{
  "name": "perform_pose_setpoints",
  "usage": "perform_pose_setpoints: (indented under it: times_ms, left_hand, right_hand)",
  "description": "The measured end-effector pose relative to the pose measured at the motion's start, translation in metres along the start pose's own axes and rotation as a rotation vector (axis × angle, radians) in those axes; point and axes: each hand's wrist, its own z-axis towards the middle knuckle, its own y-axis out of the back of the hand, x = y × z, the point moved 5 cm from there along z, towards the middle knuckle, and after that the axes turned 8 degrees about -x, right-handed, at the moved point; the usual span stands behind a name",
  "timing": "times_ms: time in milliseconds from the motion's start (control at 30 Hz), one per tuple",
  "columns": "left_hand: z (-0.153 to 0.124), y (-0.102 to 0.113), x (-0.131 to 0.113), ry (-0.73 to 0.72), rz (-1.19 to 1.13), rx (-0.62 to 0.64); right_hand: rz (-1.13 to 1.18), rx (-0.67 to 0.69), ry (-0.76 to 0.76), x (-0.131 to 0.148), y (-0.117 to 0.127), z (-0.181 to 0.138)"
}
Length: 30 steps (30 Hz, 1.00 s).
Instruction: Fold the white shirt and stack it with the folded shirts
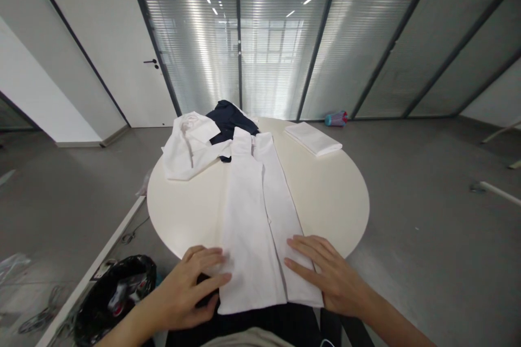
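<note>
A white shirt (252, 211), folded into a long narrow strip, lies across the round cream table (334, 200) from the near edge toward the far side. My left hand (191, 287) rests at the strip's near left edge, fingers bent and pressed together on the cloth. My right hand (325, 271) lies flat on the strip's near right corner with its fingers stretched out and apart.
A crumpled white shirt (189, 146) and a dark navy garment (230, 119) lie at the table's far left. A folded white shirt (313, 138) sits far right. A black-lined bin (118, 293) stands by my left. A blue-pink bottle (336, 118) lies on the floor.
</note>
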Motion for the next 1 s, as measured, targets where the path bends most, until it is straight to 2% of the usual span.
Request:
perform_pose_setpoints:
  times_ms: [67,133,233,333,400,500,567,633,700,767,800,833,933,1000]
  left_hand:
    - [0.009,-0.012,0.011,-0.046,0.1,0.201]
    - [0.019,-0.021,0.015,-0.094,0.12,0.329]
    - [0.034,-0.023,0.011,-0.131,0.022,0.367]
    - [0.048,-0.017,0.014,-0.045,-0.198,0.41]
    - [0.06,-0.013,0.03,0.135,-0.382,0.393]
    - [0.082,-0.019,0.079,0.556,-0.551,0.227]
    - [0.094,-0.033,0.114,0.808,-0.607,0.126]
    - [0.103,-0.048,0.139,0.964,-0.701,0.08]
    - [0.107,-0.058,0.15,1.022,-0.822,0.054]
    - [0.106,-0.057,0.146,0.978,-0.905,0.073]
    - [0.104,-0.054,0.138,0.912,-0.918,0.124]
    - [0.102,-0.05,0.126,0.806,-0.91,0.21]
    - [0.092,-0.037,0.078,0.335,-0.77,0.534]
    - [0.087,-0.031,0.055,0.111,-0.619,0.644]
  right_hand:
    - [0.016,0.027,0.001,-0.002,0.002,0.007]
    - [0.057,0.027,0.011,-0.003,0.004,0.013]
    - [0.153,-0.01,0.005,-0.008,0.007,0.019]
    - [0.313,-0.086,-0.054,-0.019,0.015,0.027]
    - [0.47,-0.087,-0.186,-0.035,0.014,0.036]
    - [0.663,-0.094,-0.569,-0.074,-0.001,0.055]
    - [0.72,-0.184,-0.82,-0.102,-0.016,0.068]
    - [0.744,-0.268,-0.981,-0.122,-0.03,0.078]
    - [0.747,-0.323,-1.048,-0.128,-0.037,0.079]
    - [0.714,-0.349,-1.007,-0.12,-0.032,0.072]
    - [0.694,-0.337,-0.934,-0.11,-0.027,0.067]
    - [0.67,-0.303,-0.825,-0.096,-0.021,0.062]
    - [0.554,-0.126,-0.361,-0.041,-0.002,0.047]
    - [0.402,-0.082,-0.129,-0.012,0.006,0.036]
